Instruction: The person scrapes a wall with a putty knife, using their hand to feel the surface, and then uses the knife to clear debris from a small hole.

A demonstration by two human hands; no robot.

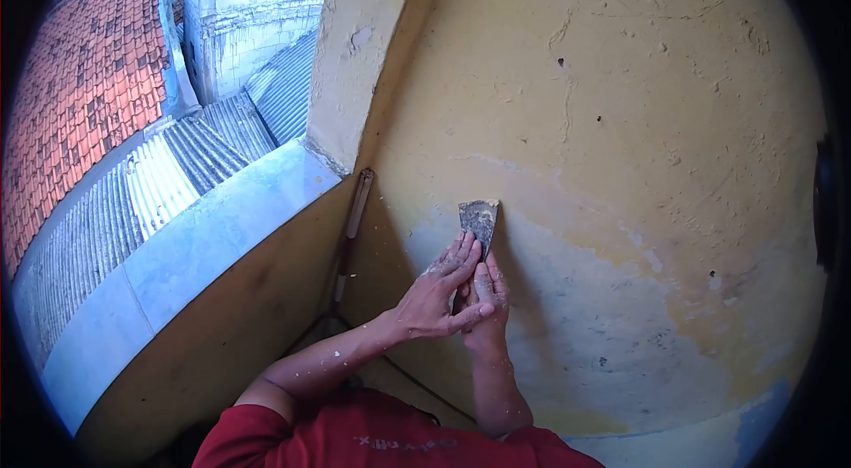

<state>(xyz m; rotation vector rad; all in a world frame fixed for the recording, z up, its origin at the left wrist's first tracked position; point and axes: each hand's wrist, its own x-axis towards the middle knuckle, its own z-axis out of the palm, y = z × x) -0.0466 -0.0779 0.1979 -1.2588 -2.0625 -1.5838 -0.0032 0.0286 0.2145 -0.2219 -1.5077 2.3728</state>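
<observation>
A scraper (479,219) with a worn, dusty metal blade rests its wide edge on the yellow wall (638,105). My right hand (487,304) is closed around its handle, which is mostly hidden by the fingers. My left hand (436,291) lies over the lower blade with fingers stretched out flat and thumb reaching across the right hand. Pale dust and flecks cling to both hands and forearms. Below and right of the blade, the wall shows a whitish patch (567,317) where the yellow coat is gone.
A pale tiled ledge (204,237) tops the low wall on the left, beside a pillar (359,51). Corrugated roofing (160,184) and red roof tiles (89,87) lie beyond. A brownish pole (353,233) stands in the corner. Cracks and small holes mark the upper wall.
</observation>
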